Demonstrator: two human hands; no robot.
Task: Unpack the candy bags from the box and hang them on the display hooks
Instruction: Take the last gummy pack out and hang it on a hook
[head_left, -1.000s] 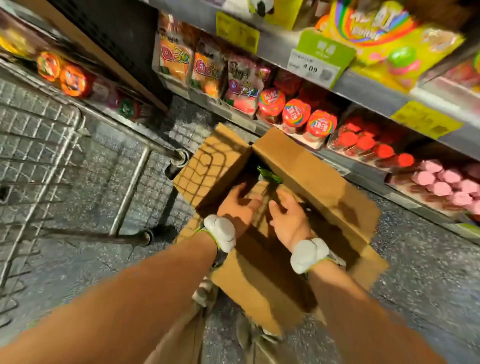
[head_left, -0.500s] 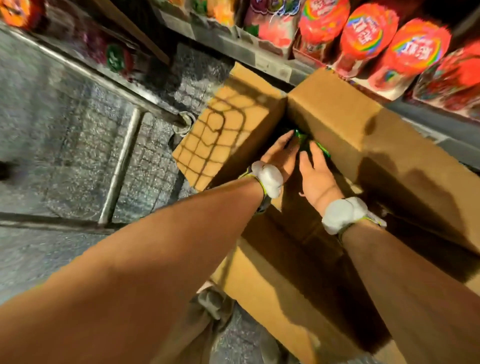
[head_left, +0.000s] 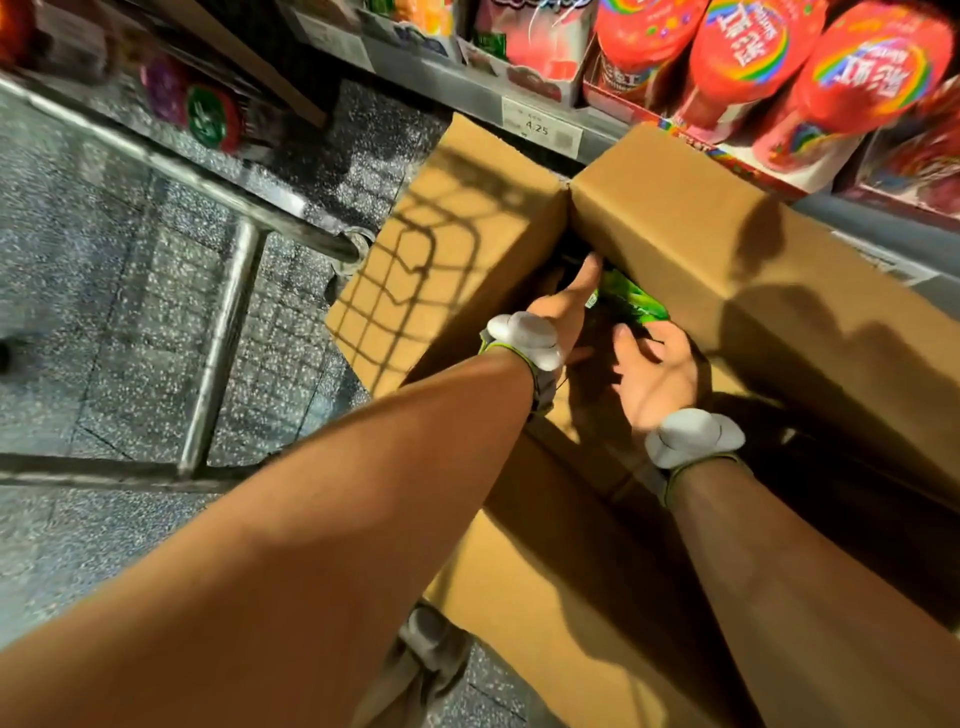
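Both hands reach into the open cardboard box (head_left: 675, 249) on the floor below the shelf. Left hand (head_left: 563, 306) extends straight-fingered beside the green candy bag (head_left: 631, 304) (only a corner shows). Right hand (head_left: 657, 374) lies just under the bag, fingers spread and relaxed, gripping nothing. Red candy tubs (head_left: 862, 78) sit above.

Both hands (head_left: 563, 312) (head_left: 657, 371) low, fingers extended
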